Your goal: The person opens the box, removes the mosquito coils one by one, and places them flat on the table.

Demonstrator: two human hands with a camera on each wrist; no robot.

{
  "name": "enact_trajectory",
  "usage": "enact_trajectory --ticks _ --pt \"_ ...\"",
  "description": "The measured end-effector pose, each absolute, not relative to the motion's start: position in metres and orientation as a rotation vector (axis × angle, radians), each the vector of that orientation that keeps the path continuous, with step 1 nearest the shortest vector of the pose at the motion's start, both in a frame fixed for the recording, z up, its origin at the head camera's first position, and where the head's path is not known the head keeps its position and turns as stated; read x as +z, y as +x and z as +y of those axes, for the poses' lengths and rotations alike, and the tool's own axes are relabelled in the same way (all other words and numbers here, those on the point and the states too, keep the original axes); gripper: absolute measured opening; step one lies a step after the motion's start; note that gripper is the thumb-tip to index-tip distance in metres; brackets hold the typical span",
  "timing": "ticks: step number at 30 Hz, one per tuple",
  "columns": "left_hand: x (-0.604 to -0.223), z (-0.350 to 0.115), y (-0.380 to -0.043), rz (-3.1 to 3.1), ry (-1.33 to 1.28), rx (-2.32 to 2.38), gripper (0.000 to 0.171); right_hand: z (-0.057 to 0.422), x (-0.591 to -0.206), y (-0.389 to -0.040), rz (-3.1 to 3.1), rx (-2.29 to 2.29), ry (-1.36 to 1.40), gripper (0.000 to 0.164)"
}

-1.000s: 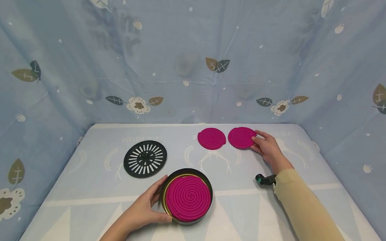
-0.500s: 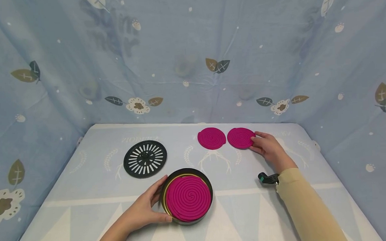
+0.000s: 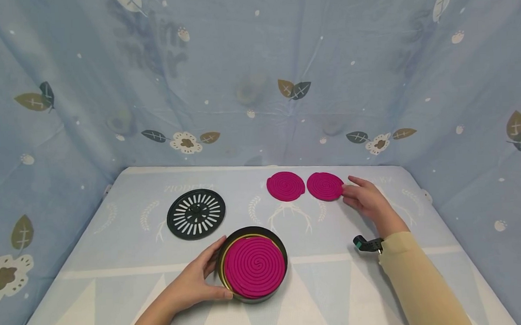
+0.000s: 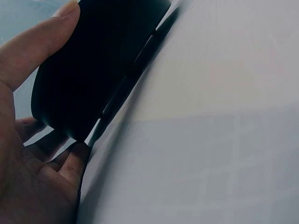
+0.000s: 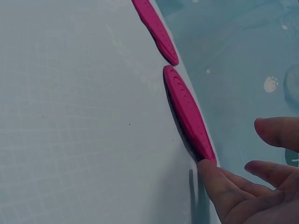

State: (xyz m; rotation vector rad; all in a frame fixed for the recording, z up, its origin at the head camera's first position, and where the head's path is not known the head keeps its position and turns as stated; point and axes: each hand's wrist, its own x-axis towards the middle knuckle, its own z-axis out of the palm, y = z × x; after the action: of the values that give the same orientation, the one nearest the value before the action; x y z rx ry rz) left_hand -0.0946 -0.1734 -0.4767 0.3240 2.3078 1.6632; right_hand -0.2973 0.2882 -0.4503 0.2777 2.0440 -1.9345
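Note:
My left hand (image 3: 197, 279) grips the side of a round dark tin (image 3: 284, 273), thumb near the front and fingers round the far side. Inside the tin lies a magenta mosquito coil (image 3: 256, 267), with a yellow ring showing along its edge. In the left wrist view the tin's dark wall (image 4: 103, 60) sits between thumb and fingers. At the back, two more magenta coils lie flat side by side, a left coil (image 3: 285, 186) and a right coil (image 3: 325, 186). My right hand (image 3: 367, 199) is at the right coil's edge, its fingers spread; one fingertip touches the rim (image 5: 212, 156).
A black slotted round lid (image 3: 196, 215) with a small knob lies left of the tin. The patterned table (image 3: 129, 246) ends at a blue printed curtain (image 3: 257, 85) behind and at both sides. A black wrist device (image 3: 368, 244) hangs under the right sleeve.
The right coil has shifted slightly left, towards the other coil. My right hand has loosened from it and drawn a little to the right. The left hand and tin stay put.

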Motion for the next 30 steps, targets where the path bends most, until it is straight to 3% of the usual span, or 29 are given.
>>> enact_trajectory --ticks 17,30 --pt "-0.480 -0.175 -0.096 2.269 0.369 1.708 0.123 0.294 -0.452 -0.288 2.056 -1.960 0.263 0.071" --pt "-0.477 -0.174 -0.095 2.306 0.325 1.674 0.125 0.277 -0.438 -0.266 2.168 -1.932 0.048 0.069"
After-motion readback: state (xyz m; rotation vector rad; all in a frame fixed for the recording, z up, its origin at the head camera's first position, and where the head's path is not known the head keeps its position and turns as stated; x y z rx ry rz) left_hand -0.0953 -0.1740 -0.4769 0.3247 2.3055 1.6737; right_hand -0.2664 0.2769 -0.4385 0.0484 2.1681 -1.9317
